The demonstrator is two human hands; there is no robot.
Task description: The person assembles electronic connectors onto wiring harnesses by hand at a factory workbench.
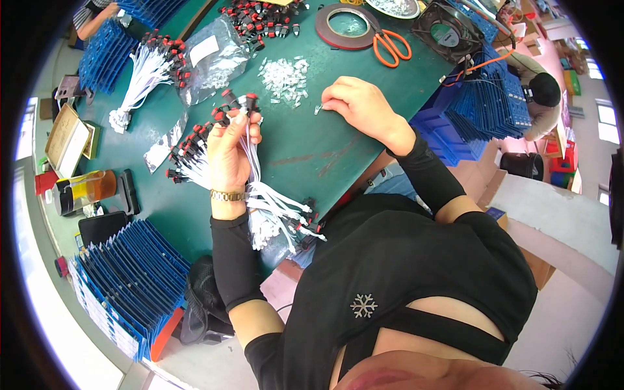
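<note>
A dark green work table (305,153) fills the upper middle of the frame, with pale floor curving round its edges. My left hand (229,153), near the centre, is closed around a bundle of white wires tipped with red and black push-button switches (250,195); the switch heads fan out above and to the left of my fingers, and the wire tails trail down past my gold-coloured wristband (227,195) toward my black sleeve. My right hand (361,104), to the upper right of centre, rests on the table with thumb and forefinger pinched together on a tiny pale connector piece (318,109), which lies at the fingertips against the green surface. Just above and left of that hand sits a loose heap of small clear plastic connector housings (285,79).

In the upper left lies another bunch of white wires with red and black ends (146,71), and beside it a clear plastic bag (214,58). Along the top edge I see a roll of dark red tape (346,26), orange-handled scissors (390,45) touching it, and a black square cooling fan (445,31). Stacks of blue plastic trays (130,273) stand in the lower left, more of them at the upper right (494,97).
</note>
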